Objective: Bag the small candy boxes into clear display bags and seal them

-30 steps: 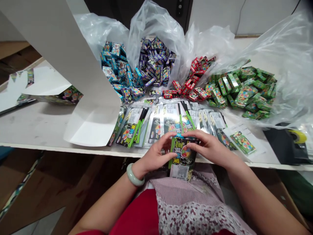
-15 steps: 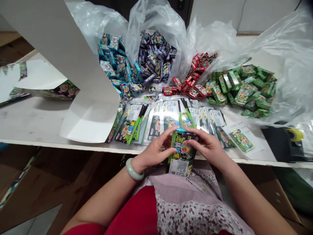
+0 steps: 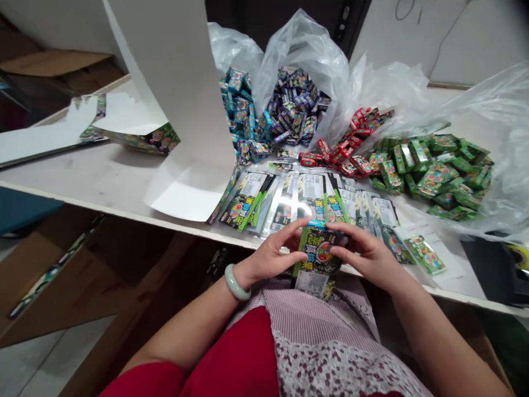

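Note:
Above my lap, at the table's front edge, I hold a black and green printed candy pouch [image 3: 320, 256] between both hands. A small blue box [image 3: 317, 224] shows at the pouch's upper edge, near my fingertips; how far it sits inside cannot be seen. My left hand [image 3: 278, 252], with a pale green bangle on its wrist, grips the left side, thumb on the front. On the right side my right hand [image 3: 367, 255] grips the pouch, its thumb also across the front. The fingers behind the pouch are partly hidden. Several similar flat pouches [image 3: 243, 207] lie in overlapping rows just beyond.
Clear plastic bags at the back spill small blue boxes [image 3: 237, 82], purple boxes [image 3: 297, 105], red boxes [image 3: 351, 146] and green boxes [image 3: 438, 168]. A tall curled white sheet [image 3: 182, 110] stands left. A green pack [image 3: 425, 253] lies on the right of the white table [image 3: 95, 184].
The head view has swung left, so the table's contents appear shifted right. Both hands keep their grip on the pouch, with the blue box still at its upper edge.

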Motion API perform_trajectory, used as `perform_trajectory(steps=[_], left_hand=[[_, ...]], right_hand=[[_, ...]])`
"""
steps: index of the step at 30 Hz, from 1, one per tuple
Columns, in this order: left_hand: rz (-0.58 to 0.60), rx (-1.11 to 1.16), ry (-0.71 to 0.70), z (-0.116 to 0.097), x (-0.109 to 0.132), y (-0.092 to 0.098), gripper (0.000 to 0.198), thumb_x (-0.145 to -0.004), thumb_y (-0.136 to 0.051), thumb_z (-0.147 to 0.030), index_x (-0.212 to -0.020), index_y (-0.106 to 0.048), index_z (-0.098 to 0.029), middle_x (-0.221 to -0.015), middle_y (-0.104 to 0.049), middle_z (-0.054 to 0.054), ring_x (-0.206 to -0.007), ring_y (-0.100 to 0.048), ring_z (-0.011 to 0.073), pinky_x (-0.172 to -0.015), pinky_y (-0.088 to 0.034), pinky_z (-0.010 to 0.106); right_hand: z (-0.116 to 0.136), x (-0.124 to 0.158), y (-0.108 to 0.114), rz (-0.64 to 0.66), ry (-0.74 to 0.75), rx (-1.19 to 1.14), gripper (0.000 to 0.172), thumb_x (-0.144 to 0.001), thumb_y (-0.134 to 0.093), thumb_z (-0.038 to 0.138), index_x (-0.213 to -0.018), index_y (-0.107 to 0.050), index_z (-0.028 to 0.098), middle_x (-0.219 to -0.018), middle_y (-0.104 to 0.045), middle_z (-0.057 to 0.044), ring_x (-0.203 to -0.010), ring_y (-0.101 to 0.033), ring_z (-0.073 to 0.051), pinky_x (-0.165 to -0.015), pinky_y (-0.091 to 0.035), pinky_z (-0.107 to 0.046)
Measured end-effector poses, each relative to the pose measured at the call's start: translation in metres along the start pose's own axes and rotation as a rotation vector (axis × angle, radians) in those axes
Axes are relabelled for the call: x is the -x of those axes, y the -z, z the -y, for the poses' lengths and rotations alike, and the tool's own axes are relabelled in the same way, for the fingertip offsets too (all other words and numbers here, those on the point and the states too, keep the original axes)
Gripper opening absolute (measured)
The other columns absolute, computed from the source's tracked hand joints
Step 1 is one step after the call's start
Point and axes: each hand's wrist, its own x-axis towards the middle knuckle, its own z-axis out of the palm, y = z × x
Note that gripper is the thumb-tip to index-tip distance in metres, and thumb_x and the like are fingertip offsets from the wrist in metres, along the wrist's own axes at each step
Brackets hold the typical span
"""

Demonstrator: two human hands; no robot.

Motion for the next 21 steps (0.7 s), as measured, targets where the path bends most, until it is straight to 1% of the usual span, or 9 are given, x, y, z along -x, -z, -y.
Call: perform_trajectory(steps=[2,5,6,7,9,11,13,17,21], left_hand=[[-0.134,-0.009,-0.021,-0.005,0.009,0.01,0.064,-0.09,-0.061,-0.027,-0.146,-0.03,-0.031,-0.103,-0.06,0.004,-0.082,-0.061,0.0146,-0.081,-0.055,0.032],[-0.569,-0.017,-0.088,-0.011,0.026,0.038,0.06,-0.092,-0.056,-0.029,-0.145,-0.027,-0.03,-0.103,-0.058,0.003,-0.08,-0.061,0.0127,-0.081,-0.055,0.031],[-0.693,-0.014,-0.124,-0.012,0.032,0.048,0.058,-0.092,-0.056,-0.029,-0.144,-0.029,-0.029,-0.101,-0.059,0.003,-0.077,-0.061,0.0118,-0.079,-0.055,0.029],[-0.771,-0.008,-0.159,-0.013,0.038,0.058,0.056,-0.092,-0.057,-0.028,-0.142,-0.032,-0.028,-0.098,-0.06,0.002,-0.075,-0.061,0.0112,-0.077,-0.054,0.028],[-0.819,0.019,-0.211,-0.01,0.05,0.072,0.054,-0.09,-0.06,-0.027,-0.139,-0.038,-0.026,-0.093,-0.061,0.001,-0.071,-0.061,0.0109,-0.073,-0.054,0.026],[-0.822,0.049,-0.216,-0.006,0.059,0.076,0.055,-0.089,-0.063,-0.026,-0.139,-0.04,-0.025,-0.092,-0.062,0.002,-0.07,-0.062,0.0109,-0.071,-0.053,0.025],[-0.841,0.08,-0.199,-0.001,0.064,0.074,0.054,-0.089,-0.062,-0.025,-0.138,-0.04,-0.025,-0.092,-0.062,0.002,-0.069,-0.062,0.0107,-0.072,-0.053,0.025],[-0.851,0.13,-0.17,0.005,0.064,0.067,0.051,-0.089,-0.063,-0.026,-0.136,-0.042,-0.024,-0.093,-0.062,0.001,-0.069,-0.062,0.0103,-0.072,-0.052,0.026],[-0.856,0.136,-0.165,0.006,0.059,0.068,0.05,-0.089,-0.063,-0.027,-0.135,-0.042,-0.024,-0.093,-0.062,0.001,-0.07,-0.061,0.0106,-0.072,-0.052,0.026]], right_hand=[[0.012,-0.002,-0.004,-0.084,0.06,0.049,0.037,-0.09,-0.061,0.027,-0.126,-0.056,0.033,-0.115,-0.067,-0.003,-0.087,-0.069,-0.019,-0.072,-0.06,-0.033],[0.032,-0.004,-0.012,-0.304,0.225,0.128,0.041,-0.087,-0.064,0.019,-0.125,-0.057,0.034,-0.114,-0.068,-0.003,-0.091,-0.069,-0.02,-0.079,-0.06,-0.036],[0.038,-0.005,-0.015,-0.372,0.307,0.158,0.044,-0.086,-0.066,0.016,-0.125,-0.057,0.035,-0.112,-0.068,-0.003,-0.091,-0.069,-0.02,-0.079,-0.06,-0.035],[0.042,-0.005,-0.019,-0.42,0.393,0.19,0.048,-0.083,-0.067,0.013,-0.125,-0.057,0.035,-0.11,-0.069,-0.003,-0.089,-0.07,-0.02,-0.077,-0.061,-0.034],[0.048,-0.007,-0.027,-0.469,0.543,0.238,0.057,-0.079,-0.07,0.007,-0.127,-0.057,0.034,-0.106,-0.071,-0.002,-0.086,-0.07,-0.02,-0.074,-0.061,-0.031],[0.05,-0.009,-0.036,-0.487,0.614,0.27,0.062,-0.077,-0.07,0.002,-0.13,-0.056,0.033,-0.104,-0.072,-0.002,-0.087,-0.071,-0.02,-0.074,-0.06,-0.031],[0.05,-0.013,-0.046,-0.447,0.624,0.296,0.063,-0.078,-0.068,0.001,-0.131,-0.055,0.032,-0.103,-0.072,-0.002,-0.087,-0.071,-0.02,-0.073,-0.06,-0.031],[0.05,-0.023,-0.058,-0.297,0.614,0.347,0.06,-0.083,-0.064,0.003,-0.133,-0.052,0.033,-0.105,-0.072,-0.003,-0.089,-0.07,-0.02,-0.074,-0.06,-0.032],[0.057,-0.018,-0.048,-0.265,0.599,0.299,0.061,-0.083,-0.063,0.002,-0.134,-0.051,0.035,-0.106,-0.071,-0.002,-0.092,-0.07,-0.021,-0.078,-0.06,-0.033]])
